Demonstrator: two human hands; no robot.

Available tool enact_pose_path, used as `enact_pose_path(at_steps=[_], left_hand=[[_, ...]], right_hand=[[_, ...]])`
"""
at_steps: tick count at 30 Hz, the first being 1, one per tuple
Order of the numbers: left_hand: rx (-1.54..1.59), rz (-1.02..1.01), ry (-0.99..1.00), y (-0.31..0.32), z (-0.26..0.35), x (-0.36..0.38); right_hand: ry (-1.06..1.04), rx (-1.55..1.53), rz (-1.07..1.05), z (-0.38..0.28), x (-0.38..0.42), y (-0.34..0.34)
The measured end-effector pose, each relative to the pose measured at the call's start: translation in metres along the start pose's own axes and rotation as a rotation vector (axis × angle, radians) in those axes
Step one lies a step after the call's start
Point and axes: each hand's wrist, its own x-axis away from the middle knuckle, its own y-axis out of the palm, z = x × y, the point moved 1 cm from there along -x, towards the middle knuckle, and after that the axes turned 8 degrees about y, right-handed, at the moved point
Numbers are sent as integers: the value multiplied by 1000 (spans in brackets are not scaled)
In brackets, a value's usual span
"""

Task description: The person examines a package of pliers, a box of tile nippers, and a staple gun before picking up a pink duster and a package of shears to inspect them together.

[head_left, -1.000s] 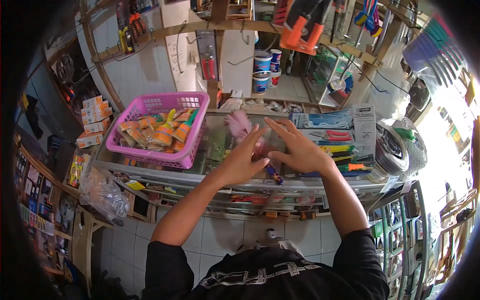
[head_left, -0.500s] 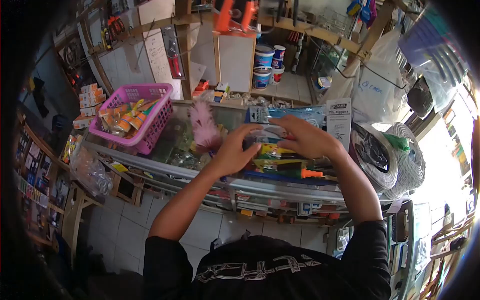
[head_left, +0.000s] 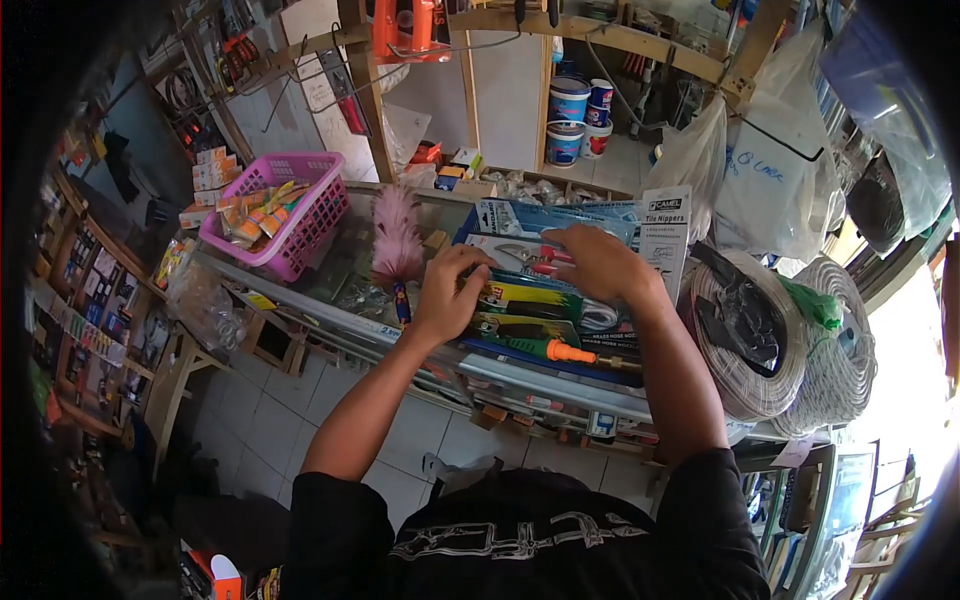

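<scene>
Several packaged tools lie in a blue tray [head_left: 500, 350] on the glass counter. My left hand [head_left: 450, 298] is at the tray's left side, fingers bent, thumb apart from them, by the left end of a carded cutting tool with red handles [head_left: 515, 254]. Across the handle end of this pack lies my right hand [head_left: 607, 268], fingers stretched out and touching it; the fingers' undersides are hidden. Nearer me are a yellow-green pack [head_left: 530, 300] and a hose nozzle with an orange tip [head_left: 570, 352]. Behind the right hand stands a white tile nippers card [head_left: 664, 235].
Left of the tray lies a pink feather duster [head_left: 397, 240], then a pink basket [head_left: 300, 230] of small packets. Coiled rolls [head_left: 755, 340] stand on the right. Metal hooks and an orange hanging pack [head_left: 412, 30] are overhead. Paint buckets [head_left: 568, 100] stand beyond.
My left hand has moved left and the gap between my hands has widened, showing more of the red-handled tool's pack. The view has shifted slightly.
</scene>
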Motion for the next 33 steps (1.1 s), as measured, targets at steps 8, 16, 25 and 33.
enact_pose_path(at_steps=[8,16,25,33], left_hand=[[-32,-1,39,0,-1,0],[-66,18,58,-1,-2,4],[-37,30,-16,0,-4,6],[-50,37,-33,1,-6,6]], right_hand=[[36,48,13,5,-13,7],[-51,54,256,8,-11,22],[105,-32,-16,-3,-13,6],[-33,69,315,-11,-7,-6]])
